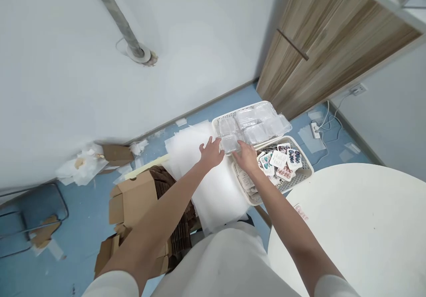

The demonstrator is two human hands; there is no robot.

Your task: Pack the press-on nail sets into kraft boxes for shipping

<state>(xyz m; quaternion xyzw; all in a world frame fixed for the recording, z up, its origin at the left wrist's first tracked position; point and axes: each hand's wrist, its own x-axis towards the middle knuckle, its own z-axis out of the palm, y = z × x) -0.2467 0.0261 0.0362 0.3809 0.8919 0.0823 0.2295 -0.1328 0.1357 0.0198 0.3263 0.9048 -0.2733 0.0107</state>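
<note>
My left hand (pixel 212 153) has its fingers spread, with the fingertips at the left edge of a clear plastic box (pixel 230 143). At that box's right corner is my right hand (pixel 246 157), its fingers apart; whether either hand presses on the box is too small to tell. More clear plastic boxes (pixel 257 133) lie in rows in a white basket (pixel 218 119). Just nearer to me, a second white basket (pixel 308 173) holds several cards (pixel 278 158), some carrying coloured oval pieces. White foam sheets (pixel 213 186) are stacked under my left forearm.
Flattened brown cardboard boxes (pixel 140 199) stand at my left. A round white table (pixel 359 226) is at my right, with a small pink card (pixel 301 211) near its edge. A wooden cabinet (pixel 319 35), a power strip (pixel 315 130) and a chair (pixel 33 212) are further out.
</note>
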